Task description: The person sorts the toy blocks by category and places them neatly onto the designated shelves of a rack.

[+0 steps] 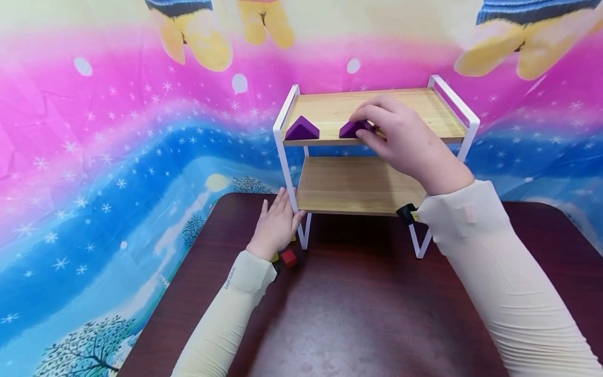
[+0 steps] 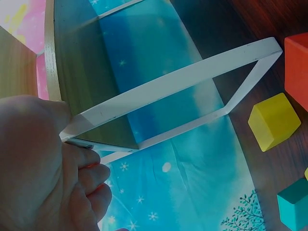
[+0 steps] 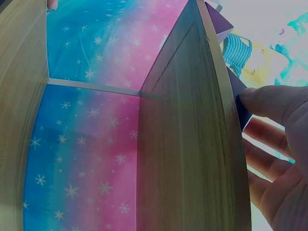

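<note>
One purple block (image 1: 354, 129), between right fingers (image 1: 372, 112)

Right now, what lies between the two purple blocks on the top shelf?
Nothing: in the head view only bare wood of the top shelf separates the free purple block from the one the right hand pinches.

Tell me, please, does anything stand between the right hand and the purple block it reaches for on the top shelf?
Nothing visible does: the right hand already pinches that purple block near the top shelf front edge. The other purple block sits apart.
</note>
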A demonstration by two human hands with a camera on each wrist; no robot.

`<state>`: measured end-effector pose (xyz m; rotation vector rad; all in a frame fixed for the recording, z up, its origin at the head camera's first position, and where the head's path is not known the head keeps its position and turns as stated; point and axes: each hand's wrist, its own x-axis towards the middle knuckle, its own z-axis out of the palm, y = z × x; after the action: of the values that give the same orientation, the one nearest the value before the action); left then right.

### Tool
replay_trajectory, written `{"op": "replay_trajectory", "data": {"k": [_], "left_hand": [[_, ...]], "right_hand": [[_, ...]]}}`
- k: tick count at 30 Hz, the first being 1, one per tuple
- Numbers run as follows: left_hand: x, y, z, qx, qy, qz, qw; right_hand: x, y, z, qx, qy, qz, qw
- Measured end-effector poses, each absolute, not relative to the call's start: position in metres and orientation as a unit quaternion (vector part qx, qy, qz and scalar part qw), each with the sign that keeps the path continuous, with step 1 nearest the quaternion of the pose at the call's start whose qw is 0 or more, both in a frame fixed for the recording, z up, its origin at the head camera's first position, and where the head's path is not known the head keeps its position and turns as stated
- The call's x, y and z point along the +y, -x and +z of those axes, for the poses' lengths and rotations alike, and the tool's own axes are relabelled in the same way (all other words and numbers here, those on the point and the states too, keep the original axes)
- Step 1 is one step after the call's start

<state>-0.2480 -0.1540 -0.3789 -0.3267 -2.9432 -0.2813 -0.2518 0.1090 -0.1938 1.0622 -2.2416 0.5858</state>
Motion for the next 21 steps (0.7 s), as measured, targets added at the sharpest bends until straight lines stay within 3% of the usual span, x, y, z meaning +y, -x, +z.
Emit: {"op": "replay_trajectory", "data": {"k": [21], "left_hand": [[-0.155, 0.250, -0.381, -0.988, 0.106, -0.080, 0.083]], "right_hand": [[0.120, 0.242, -0.197, -0.834, -0.377, 0.237, 0.326]]}}
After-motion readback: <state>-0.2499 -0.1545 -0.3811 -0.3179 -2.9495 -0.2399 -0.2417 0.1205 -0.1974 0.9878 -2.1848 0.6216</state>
